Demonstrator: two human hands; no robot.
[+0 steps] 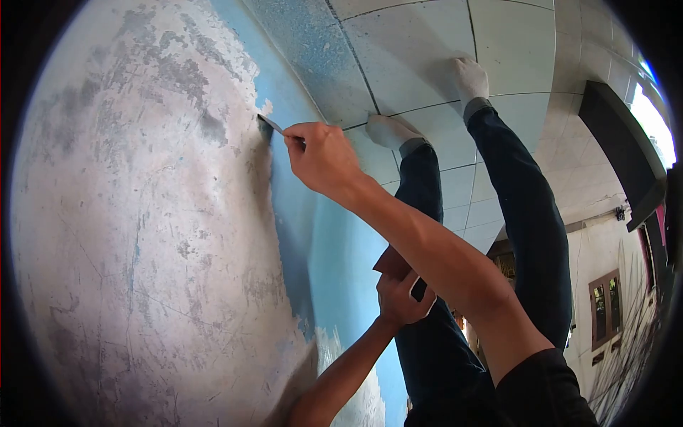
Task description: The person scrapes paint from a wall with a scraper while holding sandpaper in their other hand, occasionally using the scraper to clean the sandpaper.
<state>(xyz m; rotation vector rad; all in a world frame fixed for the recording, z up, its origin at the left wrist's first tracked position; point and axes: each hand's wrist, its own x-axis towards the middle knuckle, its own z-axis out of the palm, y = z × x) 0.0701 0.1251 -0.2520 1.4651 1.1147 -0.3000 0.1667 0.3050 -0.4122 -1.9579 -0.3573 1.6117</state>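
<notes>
My right hand [324, 153] is closed around a scraper [271, 124]. Its thin grey blade lies against the wall [156, 213], right where the whitish scraped surface meets the blue paint [293, 206]. The handle is hidden in my fist. Lower down, under my right forearm, my left hand [404, 299] is closed on a reddish-brown flat piece [391, 263] whose kind I cannot make out. Something dark with a pale edge shows by the left fingers, too covered to name.
My sock-covered feet [471, 77] stand on light floor tiles [413, 43]. Blue specks and dust lie on the tiles along the wall. A dark frame-like object [626, 149] is at the right, and a brown-framed window [605, 309] shows in a farther wall.
</notes>
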